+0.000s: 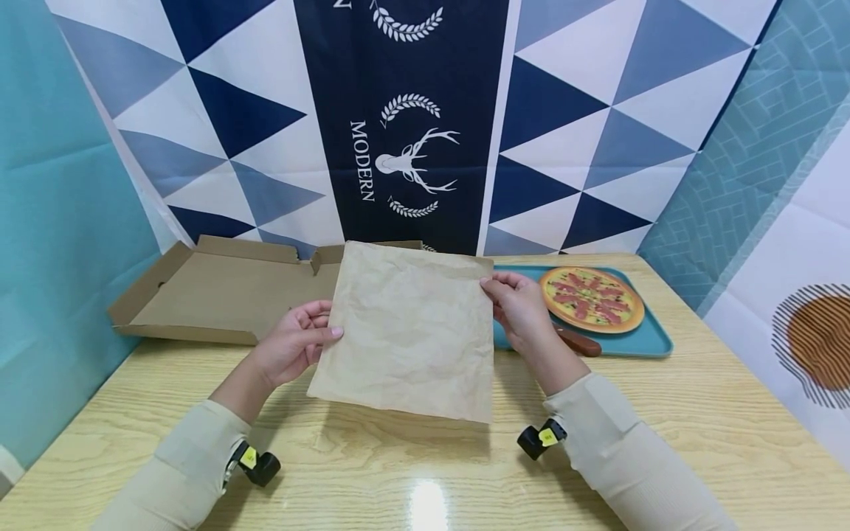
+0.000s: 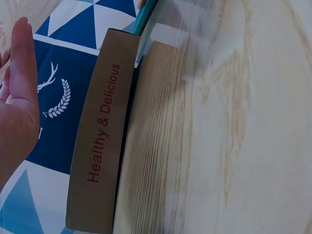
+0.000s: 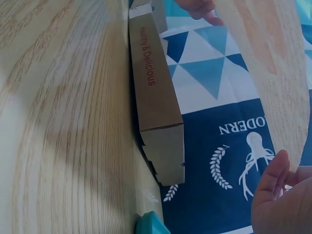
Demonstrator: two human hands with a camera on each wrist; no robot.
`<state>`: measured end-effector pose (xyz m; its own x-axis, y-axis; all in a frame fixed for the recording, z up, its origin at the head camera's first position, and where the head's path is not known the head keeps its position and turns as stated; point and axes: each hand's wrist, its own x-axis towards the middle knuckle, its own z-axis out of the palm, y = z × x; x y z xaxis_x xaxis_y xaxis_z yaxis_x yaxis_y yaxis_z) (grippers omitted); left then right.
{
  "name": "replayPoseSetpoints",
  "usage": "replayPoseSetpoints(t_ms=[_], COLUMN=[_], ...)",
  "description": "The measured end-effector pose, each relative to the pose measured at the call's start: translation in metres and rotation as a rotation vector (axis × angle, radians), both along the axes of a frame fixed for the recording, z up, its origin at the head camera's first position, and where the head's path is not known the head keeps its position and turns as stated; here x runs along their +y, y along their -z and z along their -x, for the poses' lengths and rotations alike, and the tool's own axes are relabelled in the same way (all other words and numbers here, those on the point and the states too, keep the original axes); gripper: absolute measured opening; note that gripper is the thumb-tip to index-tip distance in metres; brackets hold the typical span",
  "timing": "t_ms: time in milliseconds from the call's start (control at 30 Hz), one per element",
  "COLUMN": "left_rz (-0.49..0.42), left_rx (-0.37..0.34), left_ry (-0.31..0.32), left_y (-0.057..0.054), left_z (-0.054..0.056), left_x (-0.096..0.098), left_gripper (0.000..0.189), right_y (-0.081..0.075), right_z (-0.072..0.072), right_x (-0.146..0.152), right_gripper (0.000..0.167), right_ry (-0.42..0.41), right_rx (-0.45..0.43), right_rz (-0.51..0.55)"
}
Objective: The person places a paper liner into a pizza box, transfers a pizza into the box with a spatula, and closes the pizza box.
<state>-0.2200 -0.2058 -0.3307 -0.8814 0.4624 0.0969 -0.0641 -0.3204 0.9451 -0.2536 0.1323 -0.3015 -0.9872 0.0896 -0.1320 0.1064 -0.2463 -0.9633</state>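
A crinkled square sheet of brown parchment paper [image 1: 412, 332] is held up over the table, tilted so its face shows in the head view. My left hand [image 1: 292, 345] pinches its left edge, thumb in front. On the opposite side my right hand [image 1: 521, 310] pinches the paper near the upper right corner. Behind the paper and to the left lies an open cardboard pizza box [image 1: 232, 284], partly hidden by the sheet. Its side, printed "Healthy & Delicious", shows as the box wall [image 2: 102, 131] in the left wrist view.
At the right back, a blue tray [image 1: 654, 341] carries a pizza [image 1: 592, 299]. A brown handle [image 1: 579, 341] sticks out beside the pizza, its other end hidden by my right hand. A patterned cloth backdrop [image 1: 412, 110] rises behind the wooden table [image 1: 372, 472].
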Motion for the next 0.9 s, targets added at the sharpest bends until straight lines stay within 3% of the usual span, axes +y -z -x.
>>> replayPoseSetpoints(t_ms=[567,900], left_rz=[0.150,0.217], left_rx=[-0.050,-0.027], left_ry=[-0.175,-0.202], left_y=[0.0032,-0.0009], left_z=[0.0047,0.0044], left_x=[0.0027,0.0033], left_gripper=[0.020,0.018], right_y=[0.0016,0.0037], right_z=[0.0025,0.0083], right_x=[0.0008,0.0014], right_gripper=[0.017,0.020], right_ry=[0.014,0.027], right_rx=[0.033,0.040], right_rz=[-0.026,-0.069])
